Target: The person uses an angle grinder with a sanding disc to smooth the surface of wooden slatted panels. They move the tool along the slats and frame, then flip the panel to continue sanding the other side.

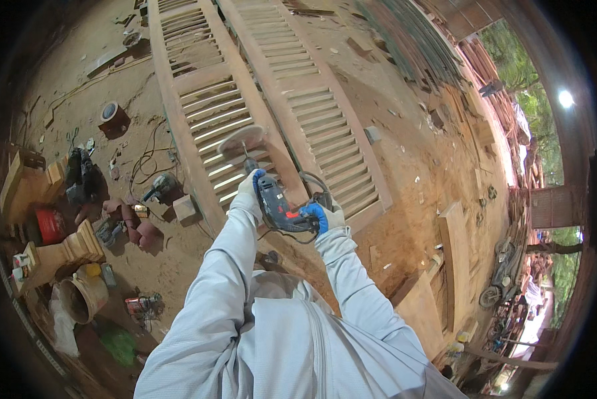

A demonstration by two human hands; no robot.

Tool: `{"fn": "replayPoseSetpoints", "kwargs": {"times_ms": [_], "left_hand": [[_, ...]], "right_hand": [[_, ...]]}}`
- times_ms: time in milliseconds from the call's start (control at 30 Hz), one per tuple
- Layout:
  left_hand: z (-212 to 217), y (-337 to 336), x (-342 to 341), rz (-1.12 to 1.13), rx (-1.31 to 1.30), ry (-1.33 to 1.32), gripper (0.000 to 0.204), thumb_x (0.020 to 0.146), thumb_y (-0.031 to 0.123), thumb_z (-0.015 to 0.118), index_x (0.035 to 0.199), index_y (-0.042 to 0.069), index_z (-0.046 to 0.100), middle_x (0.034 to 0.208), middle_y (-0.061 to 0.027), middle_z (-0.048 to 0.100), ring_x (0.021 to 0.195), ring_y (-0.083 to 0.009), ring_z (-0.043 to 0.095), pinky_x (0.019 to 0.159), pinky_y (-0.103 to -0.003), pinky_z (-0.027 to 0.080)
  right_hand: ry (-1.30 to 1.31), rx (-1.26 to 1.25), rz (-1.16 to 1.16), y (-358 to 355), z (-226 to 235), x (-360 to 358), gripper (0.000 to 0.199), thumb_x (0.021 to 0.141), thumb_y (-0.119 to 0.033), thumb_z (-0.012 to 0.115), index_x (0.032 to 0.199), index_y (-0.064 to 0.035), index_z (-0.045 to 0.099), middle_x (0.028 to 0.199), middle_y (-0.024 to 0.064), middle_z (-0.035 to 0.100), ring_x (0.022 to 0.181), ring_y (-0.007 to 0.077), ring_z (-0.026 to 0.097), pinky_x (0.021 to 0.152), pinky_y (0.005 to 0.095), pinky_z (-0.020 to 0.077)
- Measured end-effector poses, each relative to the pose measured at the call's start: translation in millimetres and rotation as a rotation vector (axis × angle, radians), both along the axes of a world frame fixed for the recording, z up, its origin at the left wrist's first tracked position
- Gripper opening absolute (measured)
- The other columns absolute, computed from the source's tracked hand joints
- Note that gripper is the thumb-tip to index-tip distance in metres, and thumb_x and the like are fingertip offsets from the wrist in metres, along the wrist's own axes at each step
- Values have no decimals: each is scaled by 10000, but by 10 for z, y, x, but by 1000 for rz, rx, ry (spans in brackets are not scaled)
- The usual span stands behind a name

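Both my hands, in blue-and-white gloves, are closed on a dark power drill [276, 203] with a red switch. My left hand [250, 188] wraps round its front body, and my right hand [327, 217] grips the rear handle, beside the looping black cord. A round, flat disc [242, 142], apparently a sanding disc, is fitted to the drill's front end. It lies over the slats of the left louvered wooden shutter [202, 78]; whether it touches them I cannot tell. A second louvered shutter [292, 83] lies alongside on the right.
Left of the shutters are another power tool [160, 188], a wooden block [186, 210], crumpled reddish abrasive pieces [129, 223] and tangled cords. A bucket [85, 297] stands at lower left. Boards [452, 266] lie at right, with a motorbike [501, 272] beyond.
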State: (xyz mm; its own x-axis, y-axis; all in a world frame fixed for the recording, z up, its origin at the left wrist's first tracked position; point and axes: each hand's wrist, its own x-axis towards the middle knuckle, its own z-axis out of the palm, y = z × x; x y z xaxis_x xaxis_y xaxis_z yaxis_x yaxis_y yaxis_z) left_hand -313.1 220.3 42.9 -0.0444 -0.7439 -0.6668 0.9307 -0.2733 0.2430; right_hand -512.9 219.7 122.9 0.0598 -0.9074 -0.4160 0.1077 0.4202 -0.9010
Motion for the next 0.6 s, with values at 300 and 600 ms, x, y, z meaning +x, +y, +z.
{"fn": "replayPoseSetpoints", "kwargs": {"times_ms": [300,600], "left_hand": [[-517,-92,200,76,58,-46,235,880,357,605,765,154,629,670,-58,651,561,-255,603,564,-410,531],[-399,43,306,48,115,-24,240,852,372,632,746,157,627,669,-59,652,554,-267,602,577,-432,544]], "right_hand": [[66,60,169,-302,95,294,182,705,-12,702,871,7,629,707,96,660,589,203,661,594,320,578],[48,89,132,-220,115,381,170,667,-60,713,821,-13,658,692,77,670,541,168,636,533,292,535]]}}
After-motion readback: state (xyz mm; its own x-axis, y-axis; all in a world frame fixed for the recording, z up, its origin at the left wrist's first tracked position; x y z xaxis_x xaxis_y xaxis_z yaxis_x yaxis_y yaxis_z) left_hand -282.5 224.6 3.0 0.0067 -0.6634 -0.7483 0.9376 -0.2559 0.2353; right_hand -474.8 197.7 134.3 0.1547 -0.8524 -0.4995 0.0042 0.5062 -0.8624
